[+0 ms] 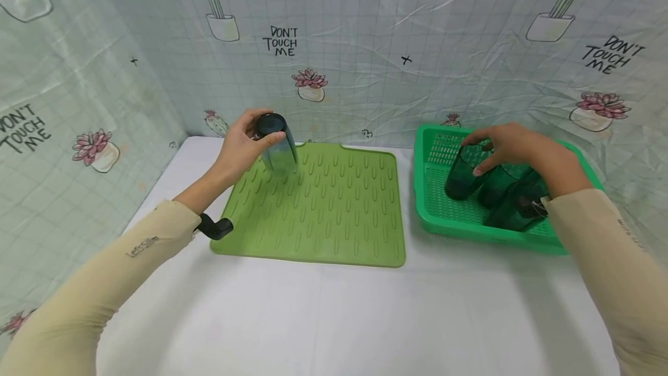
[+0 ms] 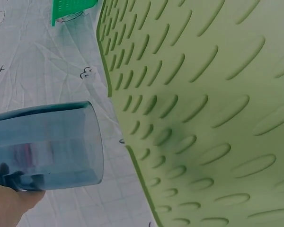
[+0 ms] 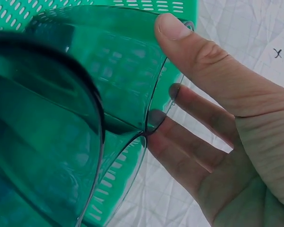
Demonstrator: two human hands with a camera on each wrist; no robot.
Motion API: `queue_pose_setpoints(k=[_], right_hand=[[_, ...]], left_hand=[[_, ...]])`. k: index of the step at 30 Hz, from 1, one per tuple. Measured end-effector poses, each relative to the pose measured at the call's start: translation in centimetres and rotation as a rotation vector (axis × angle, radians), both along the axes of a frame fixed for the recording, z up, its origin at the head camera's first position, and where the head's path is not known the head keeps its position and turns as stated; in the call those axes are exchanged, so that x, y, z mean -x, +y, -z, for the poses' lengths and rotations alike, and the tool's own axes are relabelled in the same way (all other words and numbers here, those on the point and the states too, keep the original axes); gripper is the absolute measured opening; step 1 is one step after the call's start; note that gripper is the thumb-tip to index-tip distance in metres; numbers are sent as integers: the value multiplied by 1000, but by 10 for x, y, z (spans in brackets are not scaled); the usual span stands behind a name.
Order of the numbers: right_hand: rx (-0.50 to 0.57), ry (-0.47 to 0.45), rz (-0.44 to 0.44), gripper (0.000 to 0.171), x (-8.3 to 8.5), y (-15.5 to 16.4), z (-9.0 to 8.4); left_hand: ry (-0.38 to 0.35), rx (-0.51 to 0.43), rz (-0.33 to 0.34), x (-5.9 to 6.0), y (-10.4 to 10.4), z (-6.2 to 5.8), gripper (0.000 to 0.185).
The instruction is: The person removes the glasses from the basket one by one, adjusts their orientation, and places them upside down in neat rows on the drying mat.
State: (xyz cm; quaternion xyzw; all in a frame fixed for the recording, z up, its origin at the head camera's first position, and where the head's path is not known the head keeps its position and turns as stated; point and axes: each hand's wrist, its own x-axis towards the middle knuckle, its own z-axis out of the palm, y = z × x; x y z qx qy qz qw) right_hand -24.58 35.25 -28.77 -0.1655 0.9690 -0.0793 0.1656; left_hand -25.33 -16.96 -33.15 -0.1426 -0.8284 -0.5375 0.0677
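Observation:
My left hand (image 1: 244, 141) grips a blue-tinted drinking glass (image 1: 280, 152) near its dark base, which points up. The glass is upside down over the back left part of a green ridged mat (image 1: 334, 219). In the left wrist view, a gap shows between the rim of this glass (image 2: 92, 146) and the mat (image 2: 217, 142). On the right, my right hand (image 1: 514, 145) reaches into a green plastic basket (image 1: 425, 213) and holds a dark-tinted glass (image 1: 459, 181) by its rim. The right wrist view shows the thumb (image 3: 173, 30) on that rim, with fingers across from it.
More tinted glasses (image 1: 514, 210) lean or lie in the right part of the basket, partly under my right wrist. A white tabletop (image 1: 334, 318) spreads in front of the mat. Behind stands a patterned cloth backdrop (image 1: 365, 74), close to the mat and basket.

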Motion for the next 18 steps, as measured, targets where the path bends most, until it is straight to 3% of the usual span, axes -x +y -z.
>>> queue_pose_setpoints(k=[18], right_hand=[[0, -5, 12, 76, 3, 0, 2]], left_hand=[[2, 14, -54, 26, 0, -2, 64]])
